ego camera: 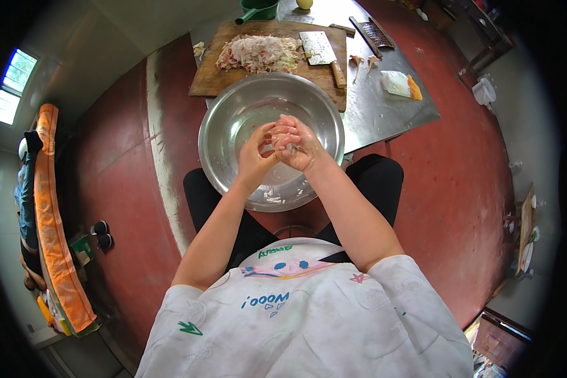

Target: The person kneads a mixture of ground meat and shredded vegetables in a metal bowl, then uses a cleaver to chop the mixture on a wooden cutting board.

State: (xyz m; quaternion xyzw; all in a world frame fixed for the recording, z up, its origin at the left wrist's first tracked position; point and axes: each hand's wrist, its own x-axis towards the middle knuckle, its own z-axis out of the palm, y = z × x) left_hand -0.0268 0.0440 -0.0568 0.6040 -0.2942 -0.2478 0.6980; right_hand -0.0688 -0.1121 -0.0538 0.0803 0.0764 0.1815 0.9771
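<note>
A wide stainless steel basin (215,141) sits between my knees, up against the table's near edge. Over its middle my left hand (256,153) and my right hand (296,144) meet, both looking wet. The right one has its fingers curled in, with a small whitish bit at the palm. Fingertips and thumb of the left one touch it from the side. Whether anything larger is inside the hands is hidden. White shreds (274,196) cling to the basin's near wall. Beyond the basin, a heap of shredded white vegetable over chopped pinkish meat (260,52) lies on a wooden cutting board (208,80).
On the board rests a cleaver (319,49), its wooden handle towards me. The metal table (373,120) also bears a grater (375,35), a plastic packet (401,85), vegetable trimmings (356,61) and a green plastic scoop (260,8). At far left a person (27,198) lies beside orange fabric (56,212).
</note>
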